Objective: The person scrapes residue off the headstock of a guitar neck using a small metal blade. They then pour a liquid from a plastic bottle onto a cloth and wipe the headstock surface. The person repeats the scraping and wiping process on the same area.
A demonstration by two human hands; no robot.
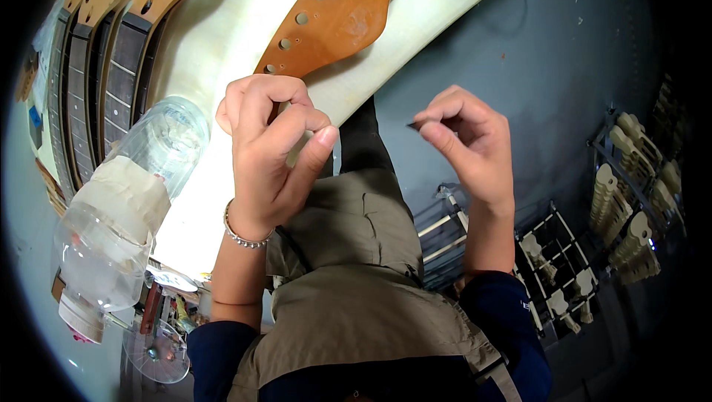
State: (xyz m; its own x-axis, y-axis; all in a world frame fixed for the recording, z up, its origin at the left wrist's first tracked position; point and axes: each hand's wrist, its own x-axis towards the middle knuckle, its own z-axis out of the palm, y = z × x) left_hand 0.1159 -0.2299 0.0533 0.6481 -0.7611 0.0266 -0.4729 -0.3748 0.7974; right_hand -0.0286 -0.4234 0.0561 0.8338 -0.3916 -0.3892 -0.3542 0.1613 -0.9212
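Observation:
My left hand (271,142) is closed, fingers curled and thumb tip near the index finger. It overlaps the lower end of a brown wooden guitar neck's headstock (334,12), which has a row of round holes. Whatever the left fingers hold, if anything, is hidden. To the right, away from the table, my right hand (471,139) pinches a small dark pointed piece (412,126) between thumb and fingertips. Only the tip of that piece shows, so its kind is unclear.
More guitar necks (122,83) with dark fretboards lie at the far left of the white table (196,216). A clear plastic bottle (104,254) and a clear jar (174,135) stand near them. Racks of pale necks (612,202) are at the right, above the grey floor (534,53).

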